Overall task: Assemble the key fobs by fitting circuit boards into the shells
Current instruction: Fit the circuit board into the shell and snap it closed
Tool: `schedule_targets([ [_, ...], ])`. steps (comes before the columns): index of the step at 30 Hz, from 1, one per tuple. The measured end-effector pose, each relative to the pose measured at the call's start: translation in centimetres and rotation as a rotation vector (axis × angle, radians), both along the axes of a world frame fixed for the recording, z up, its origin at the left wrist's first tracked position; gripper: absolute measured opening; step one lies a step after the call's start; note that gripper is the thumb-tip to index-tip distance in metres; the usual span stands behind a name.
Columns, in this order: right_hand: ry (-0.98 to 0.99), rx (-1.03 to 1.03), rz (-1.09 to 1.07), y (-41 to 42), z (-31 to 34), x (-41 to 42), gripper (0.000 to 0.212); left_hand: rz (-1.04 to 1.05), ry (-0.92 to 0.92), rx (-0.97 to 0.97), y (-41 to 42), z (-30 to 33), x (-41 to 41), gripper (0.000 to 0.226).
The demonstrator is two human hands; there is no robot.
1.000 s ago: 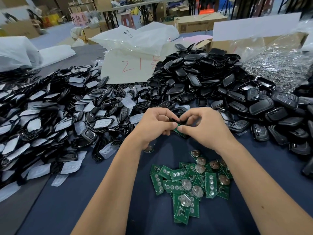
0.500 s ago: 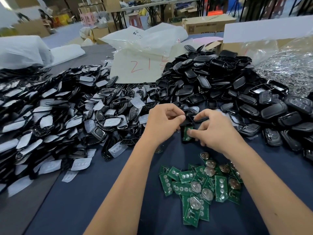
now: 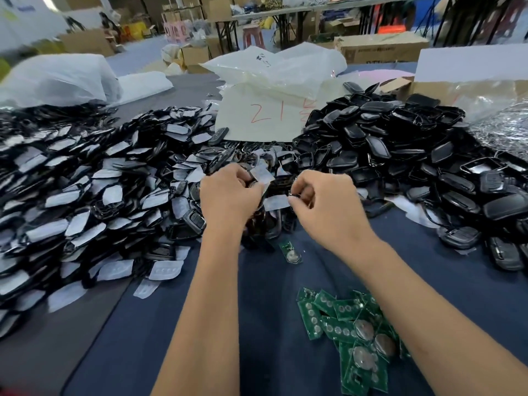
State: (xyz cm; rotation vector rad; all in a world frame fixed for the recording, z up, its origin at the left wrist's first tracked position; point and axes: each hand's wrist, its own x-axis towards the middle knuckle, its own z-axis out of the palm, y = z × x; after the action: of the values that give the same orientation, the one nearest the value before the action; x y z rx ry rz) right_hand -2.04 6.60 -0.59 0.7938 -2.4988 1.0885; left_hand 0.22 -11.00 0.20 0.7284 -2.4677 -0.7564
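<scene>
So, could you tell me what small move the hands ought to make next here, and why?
Probably the right hand should let go of the pale pad piece it pinches and reach back for the single circuit board lying loose on the blue cloth. The left hand grips a dark shell, though blur hides whether that shell already holds a board.

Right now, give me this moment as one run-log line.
left hand: grips black plastic shell | right hand: pinches white film tab | lone green circuit board: on blue cloth, untouched | green board pile: near right forearm
</scene>
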Motion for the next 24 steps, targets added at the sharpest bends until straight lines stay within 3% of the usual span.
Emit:
schedule_targets([
  [3, -0.073, 0.005, 0.057, -3.0, 0.3, -0.6, 0.006, -0.051, -0.143, -0.063, 0.0, 0.0, 0.0, 0.029],
  [12, -0.148, -0.066, -0.016, -4.7, 0.1, -1.8, 0.01, -0.031, -0.15, -0.032, 0.2, -0.1, 0.0, 0.026],
  [19, -0.196, -0.122, -0.061, -2.6, -0.1, -1.6, 0.013, -0.071, -0.126, 0.064, -0.9, -0.1, -0.1, 0.034],
  [24, -0.189, -0.183, -0.092, -0.7, -0.3, -1.6, 0.012, 0.033, 0.057, 0.009, -1.2, 0.3, 0.5, 0.013],
])
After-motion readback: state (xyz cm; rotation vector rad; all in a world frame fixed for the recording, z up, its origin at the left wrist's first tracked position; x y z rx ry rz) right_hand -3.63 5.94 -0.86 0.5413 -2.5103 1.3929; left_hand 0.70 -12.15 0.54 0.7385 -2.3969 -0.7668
